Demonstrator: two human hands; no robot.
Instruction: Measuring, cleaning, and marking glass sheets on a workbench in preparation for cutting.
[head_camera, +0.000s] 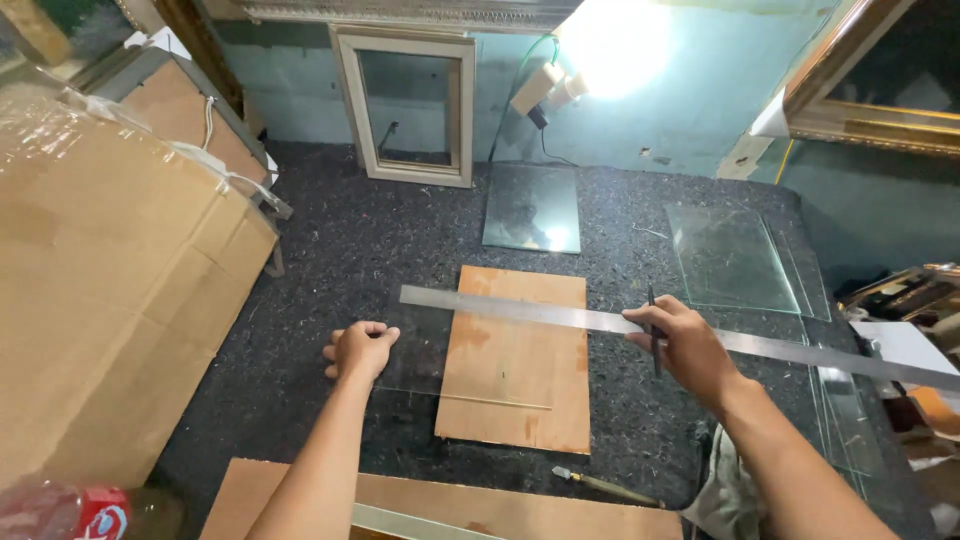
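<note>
A long steel ruler (560, 318) lies across the middle of the frame, its long axis running from the centre left down toward the right edge, the left end slightly higher in the picture than the right. It crosses the upper part of a brown board (515, 375) that lies flat on the dark, speckled worktop (330, 250). The board's long axis runs up and down the frame, nearly at right angles to the ruler.

The right hand (685, 345) rests on the ruler right of the board, fingers curled over it and pressing down, with a thin dark pen (655, 345) pinched between the fingers, pointing up the frame. The left hand (362, 350) sits left of the board, fingers folded into a loose fist, knuckles on the corner of a clear glass sheet (420, 365) that overlaps the board; the sheet's lower edge shows as a faint line across the board.

In the lower centre a small glass cutter (605, 487) lies on the worktop, its axis slanting down to the right. A second board (480, 510) runs along the bottom edge. At upper centre a pale frame (408, 105) leans against the wall, with a glass pane (532, 208) just right of it. More glass panes (735, 258) lie at the right. A large cardboard box (110, 280) fills the left side.
</note>
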